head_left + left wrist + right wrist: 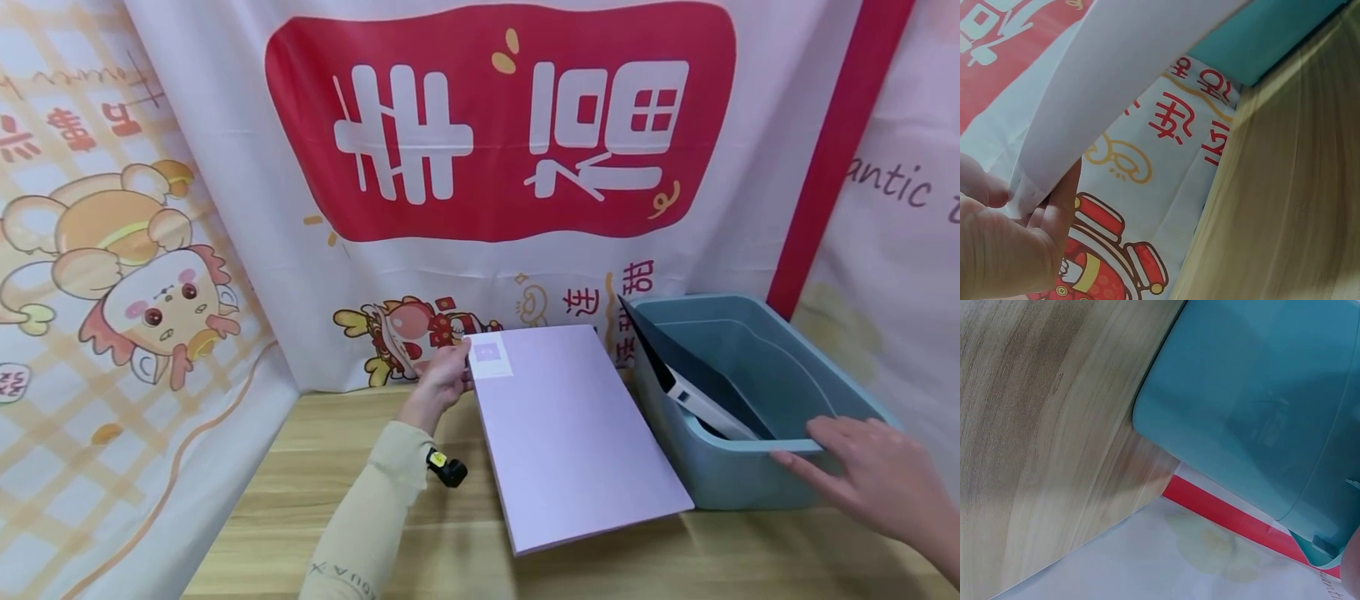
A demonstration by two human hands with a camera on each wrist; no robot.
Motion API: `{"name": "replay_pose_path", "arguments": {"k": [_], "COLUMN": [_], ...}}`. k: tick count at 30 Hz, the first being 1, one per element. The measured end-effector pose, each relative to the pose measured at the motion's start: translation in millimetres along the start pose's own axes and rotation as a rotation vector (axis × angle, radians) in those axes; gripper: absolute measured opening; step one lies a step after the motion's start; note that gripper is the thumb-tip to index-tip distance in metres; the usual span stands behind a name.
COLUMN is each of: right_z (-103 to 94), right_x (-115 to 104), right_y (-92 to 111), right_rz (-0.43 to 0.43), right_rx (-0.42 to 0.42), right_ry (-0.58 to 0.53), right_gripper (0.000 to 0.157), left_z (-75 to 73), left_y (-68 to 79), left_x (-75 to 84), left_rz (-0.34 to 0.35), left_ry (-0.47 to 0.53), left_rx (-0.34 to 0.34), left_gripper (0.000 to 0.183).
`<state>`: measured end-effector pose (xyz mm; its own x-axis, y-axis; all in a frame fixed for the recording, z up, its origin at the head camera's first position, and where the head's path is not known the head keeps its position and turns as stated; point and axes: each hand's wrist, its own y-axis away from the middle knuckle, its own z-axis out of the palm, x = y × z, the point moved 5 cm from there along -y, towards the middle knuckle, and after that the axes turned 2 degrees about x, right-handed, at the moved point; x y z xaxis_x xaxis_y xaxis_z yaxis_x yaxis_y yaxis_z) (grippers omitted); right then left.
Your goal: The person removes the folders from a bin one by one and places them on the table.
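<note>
Lilac board (577, 450), blue-green bin (757, 483), pale wood-grained desk (300, 496)
The board's label (491, 358) is white with a purple square; the white backdrop (450, 271) bears a red panel (498, 117); the sleeve (367, 508) is cream.

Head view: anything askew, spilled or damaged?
Yes, askew: a dark flat item leans aslant in the blue-green bin, a corner jutting past the left rim instead of sitting inside. Also odd: the large white characters on the backdrop are turned sideways. No spill or damage shows.

a folder (577, 442) is left of the storage bin (757, 483), which stands on the desk (262, 525), a binder (697, 375) leaning inside.
</note>
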<state>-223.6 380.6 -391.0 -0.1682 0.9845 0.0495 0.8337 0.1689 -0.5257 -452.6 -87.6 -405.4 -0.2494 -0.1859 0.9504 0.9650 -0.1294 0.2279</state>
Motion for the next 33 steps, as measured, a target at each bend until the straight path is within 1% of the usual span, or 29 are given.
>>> {"name": "replay_pose_path", "arguments": {"k": [6,13,24,28,33], "right_z": [-1.7,0.0,-3.2,-3.5,-4.2], "right_x": [-0.4,-0.4,-1.7,-2.0,-2.5], "right_y": [0.0,1.2,0.3,0.4,-0.1], "right_rz": [-0.009,0.0,0.001,0.002,0.003], "right_rx": [0.023,0.001,0.006,0.007,0.014], "right_ry": [0.012,0.011,0.03,0.027,0.017], "right_gripper": [0.043,0.043,0.046,0.045,0.044], "left_z": [1.7,7.6,16.4,19.6,23.1], "left_y": [-6.1,-12.2,-24.2,-26.4,-29.7], "left_x": [-6.1,-15.5,-28.1,-31.3,-35.5], "left_rz": [-0.014,-0.014,-0.032,-0.029,0.002], "left_ry": [-0.04,-0.075,-0.101,-0.098,-0.099], "left_rx": [0.002,-0.011,-0.01,-0.014,-0.012], "left_gripper": [0.042,0.045,0.044,0.043,0.044]}}
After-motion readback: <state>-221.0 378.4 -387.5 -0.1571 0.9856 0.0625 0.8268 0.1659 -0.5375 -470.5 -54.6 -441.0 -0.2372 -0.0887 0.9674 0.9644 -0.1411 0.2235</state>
